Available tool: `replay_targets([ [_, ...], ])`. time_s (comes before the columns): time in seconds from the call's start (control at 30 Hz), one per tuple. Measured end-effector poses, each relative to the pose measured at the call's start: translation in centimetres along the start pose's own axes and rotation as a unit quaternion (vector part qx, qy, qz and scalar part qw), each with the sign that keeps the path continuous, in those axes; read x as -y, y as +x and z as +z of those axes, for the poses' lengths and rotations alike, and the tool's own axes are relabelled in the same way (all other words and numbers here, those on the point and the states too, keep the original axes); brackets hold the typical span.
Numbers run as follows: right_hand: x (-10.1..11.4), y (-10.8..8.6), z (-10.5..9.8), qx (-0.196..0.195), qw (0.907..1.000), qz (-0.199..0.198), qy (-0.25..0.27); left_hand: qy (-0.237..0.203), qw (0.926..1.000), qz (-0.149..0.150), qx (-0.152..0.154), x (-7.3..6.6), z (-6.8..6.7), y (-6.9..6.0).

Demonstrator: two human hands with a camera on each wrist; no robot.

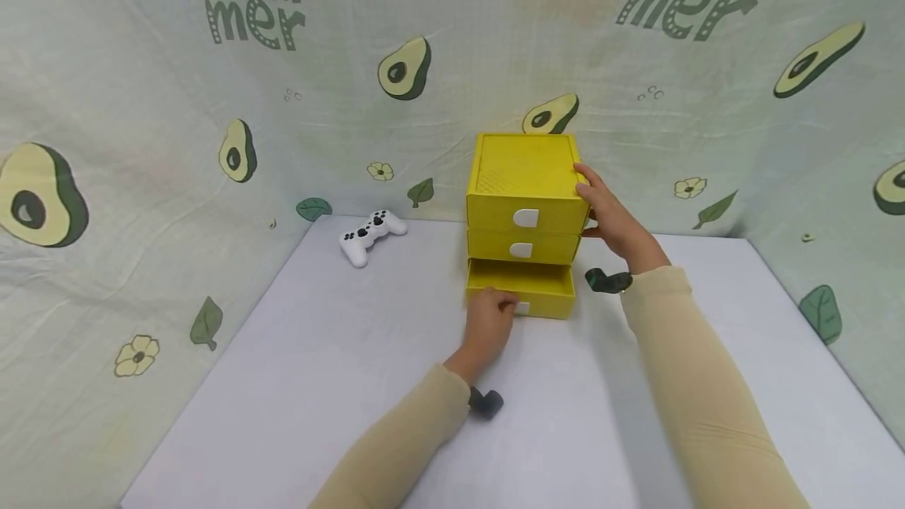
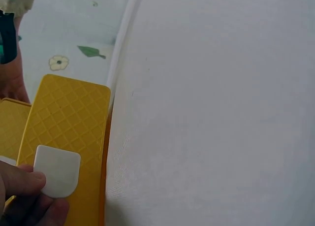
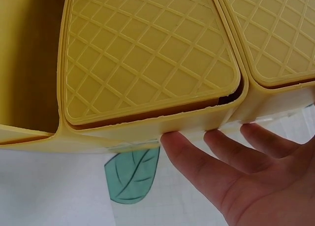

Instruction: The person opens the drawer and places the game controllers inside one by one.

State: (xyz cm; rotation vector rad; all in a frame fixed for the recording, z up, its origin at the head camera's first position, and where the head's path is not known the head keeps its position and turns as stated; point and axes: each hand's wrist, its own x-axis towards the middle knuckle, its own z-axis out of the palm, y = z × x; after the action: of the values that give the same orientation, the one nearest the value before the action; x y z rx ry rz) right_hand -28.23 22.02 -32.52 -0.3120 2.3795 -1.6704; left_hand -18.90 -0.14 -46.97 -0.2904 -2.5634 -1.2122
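A yellow three-drawer box [image 1: 526,167] stands against the back cloth, its bottom drawer [image 1: 547,304] pulled out and the upper two closed. My left hand [image 1: 489,327] pinches the white tab [image 2: 58,171] on that drawer's front between thumb and fingers. The visible part of the drawer's inside shows nothing in it. My right hand [image 1: 617,225] rests on the box's right side, and in the right wrist view its fingertips [image 3: 171,139] touch the side wall near the front edge.
A white game controller [image 1: 372,236] lies on the white table [image 1: 297,383] left of the box, near the back edge. Behind and at both sides hangs a cloth [image 1: 452,14] printed with avocados, leaves and flowers.
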Motion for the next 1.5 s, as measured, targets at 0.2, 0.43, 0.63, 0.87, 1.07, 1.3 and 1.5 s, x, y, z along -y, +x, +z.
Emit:
replay_targets([
  [0.2, 0.5, -0.3, 0.1, 0.004, 1.0, -0.002, 0.001, 0.002, 1.0, 0.005, 0.007, -0.2, -0.3, -0.6],
  [0.43, -1.3, 1.0, -0.2, -0.007, 1.0, 0.002, -0.002, 0.004, 0.9998, -0.003, 0.02, -0.4, -0.8, -1.2],
  [0.63, -1.6, 1.2, -0.2, -0.008, 1.0, 0.004, -0.004, 0.007, 0.9998, -0.001, 0.019, -0.4, -0.9, -1.6],
  [0.87, -1.3, 1.2, -0.2, -0.011, 0.9999, 0.002, -0.006, 0.007, 0.9998, 0.003, 0.017, -0.5, -1.1, -1.8],
  [1.07, -1.2, 1.2, -0.2, -0.011, 0.9999, -0.001, -0.006, 0.005, 0.9998, 0.006, 0.02, -0.7, -1.4, -2.0],
  [1.3, -1.1, 1.1, -0.2, -0.012, 0.9999, -0.004, -0.003, 0.006, 0.9996, 0.008, 0.027, -0.5, -1.5, -2.0],
  [1.5, -1.2, 0.9, -0.2, -0.011, 0.9999, -0.007, -0.007, 0.004, 0.9987, 0.004, 0.05, -0.7, -2.0, -2.1],
])
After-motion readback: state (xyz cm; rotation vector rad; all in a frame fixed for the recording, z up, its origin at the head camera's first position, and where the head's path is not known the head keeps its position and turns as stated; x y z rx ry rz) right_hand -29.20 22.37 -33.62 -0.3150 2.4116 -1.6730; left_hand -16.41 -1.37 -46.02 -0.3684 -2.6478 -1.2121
